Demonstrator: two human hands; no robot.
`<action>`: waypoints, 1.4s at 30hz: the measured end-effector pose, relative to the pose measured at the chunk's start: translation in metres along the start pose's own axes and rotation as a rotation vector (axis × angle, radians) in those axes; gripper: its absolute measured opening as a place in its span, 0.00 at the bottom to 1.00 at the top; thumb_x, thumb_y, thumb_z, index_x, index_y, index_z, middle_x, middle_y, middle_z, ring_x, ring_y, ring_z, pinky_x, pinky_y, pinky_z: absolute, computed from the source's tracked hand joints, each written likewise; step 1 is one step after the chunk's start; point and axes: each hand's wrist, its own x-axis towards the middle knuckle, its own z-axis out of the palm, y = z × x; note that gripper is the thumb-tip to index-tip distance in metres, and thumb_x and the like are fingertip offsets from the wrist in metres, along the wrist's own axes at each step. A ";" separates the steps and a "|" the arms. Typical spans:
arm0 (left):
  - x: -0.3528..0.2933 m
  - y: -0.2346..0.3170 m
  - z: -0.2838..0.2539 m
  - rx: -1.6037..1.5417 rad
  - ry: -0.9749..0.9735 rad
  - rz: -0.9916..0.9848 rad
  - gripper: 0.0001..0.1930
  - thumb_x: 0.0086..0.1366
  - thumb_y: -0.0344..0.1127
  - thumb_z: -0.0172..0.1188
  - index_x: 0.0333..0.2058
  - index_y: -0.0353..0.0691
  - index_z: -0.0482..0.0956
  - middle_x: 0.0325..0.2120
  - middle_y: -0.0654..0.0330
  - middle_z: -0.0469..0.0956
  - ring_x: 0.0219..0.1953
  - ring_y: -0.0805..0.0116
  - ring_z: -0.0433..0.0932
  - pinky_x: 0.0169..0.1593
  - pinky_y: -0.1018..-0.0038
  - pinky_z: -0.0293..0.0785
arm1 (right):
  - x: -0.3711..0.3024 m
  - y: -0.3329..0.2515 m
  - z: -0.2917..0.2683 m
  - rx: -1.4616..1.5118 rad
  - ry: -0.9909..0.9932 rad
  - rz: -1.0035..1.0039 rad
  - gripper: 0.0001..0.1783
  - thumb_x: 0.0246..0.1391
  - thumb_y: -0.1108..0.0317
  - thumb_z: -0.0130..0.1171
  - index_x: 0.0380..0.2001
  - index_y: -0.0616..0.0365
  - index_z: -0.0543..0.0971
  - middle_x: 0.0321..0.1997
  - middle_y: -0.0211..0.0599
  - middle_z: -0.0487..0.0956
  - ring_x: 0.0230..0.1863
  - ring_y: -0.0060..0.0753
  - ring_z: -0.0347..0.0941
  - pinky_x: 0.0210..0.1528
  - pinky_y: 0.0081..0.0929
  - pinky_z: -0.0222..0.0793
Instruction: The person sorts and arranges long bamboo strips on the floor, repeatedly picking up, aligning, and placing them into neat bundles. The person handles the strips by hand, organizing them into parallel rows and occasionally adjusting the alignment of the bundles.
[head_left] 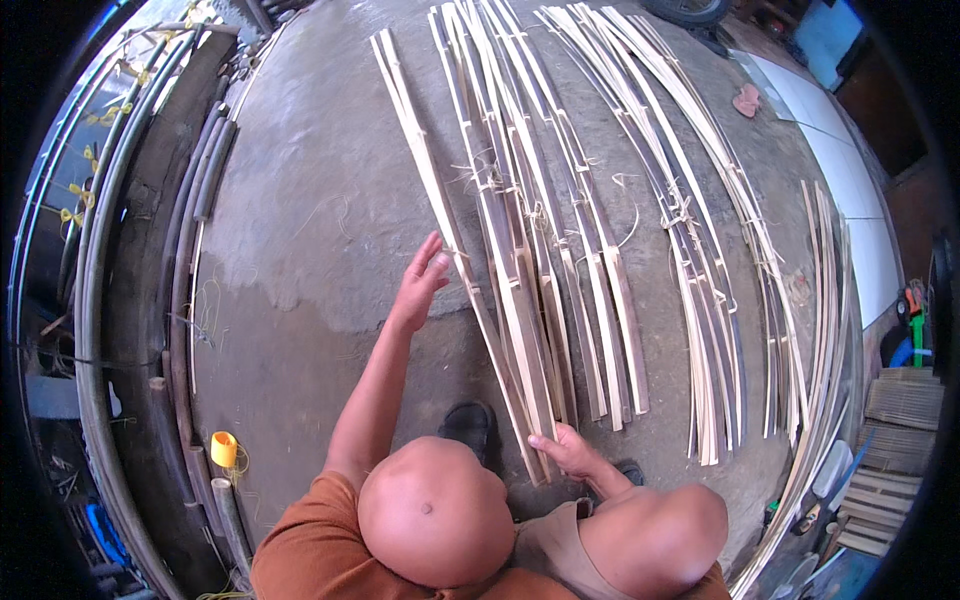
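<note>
Long split bamboo strips (425,160) lie fanned apart, running away from me across the ground. My right hand (572,452) is closed around the near end of a bamboo strip (540,405) beside my knees, its thumb on top. Further forward, my left hand (418,288) is held out at the left edge of the leftmost strips, fingers stretched and holding nothing; whether it touches them I cannot tell. Right of these lie several tied bundles (678,210) of strips, bound with thin bamboo ties.
Bamboo poles (95,250) and a dark timber beam (150,170) line the left side. A yellow roll (224,449) stands near the poles. At right are more thin strips (835,300), slatted bamboo pieces (895,430) and white tiles (850,220). A tire (690,10) sits at the far edge.
</note>
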 end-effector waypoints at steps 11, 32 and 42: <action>0.032 0.029 0.035 1.284 -0.461 0.357 0.07 0.67 0.31 0.51 0.39 0.36 0.75 0.36 0.46 0.76 0.43 0.43 0.74 0.47 0.54 0.71 | 0.007 0.016 -0.019 -0.451 0.157 0.016 0.33 0.62 0.43 0.56 0.47 0.68 0.74 0.45 0.48 0.78 0.47 0.33 0.72 0.51 0.35 0.68; -0.022 0.072 0.155 0.484 -0.009 0.191 0.25 0.70 0.37 0.58 0.62 0.39 0.64 0.49 0.51 0.67 0.43 0.64 0.71 0.49 0.68 0.72 | 0.008 -0.006 -0.015 -0.219 0.264 -0.136 0.29 0.60 0.49 0.60 0.50 0.66 0.77 0.43 0.45 0.81 0.45 0.32 0.76 0.50 0.33 0.71; -0.118 -0.036 0.063 0.141 0.118 -0.208 0.33 0.67 0.36 0.60 0.65 0.38 0.52 0.42 0.48 0.79 0.41 0.64 0.80 0.43 0.67 0.78 | 0.068 -0.007 0.031 0.082 0.149 -0.111 0.19 0.60 0.58 0.64 0.44 0.64 0.78 0.34 0.35 0.81 0.33 0.24 0.76 0.35 0.29 0.75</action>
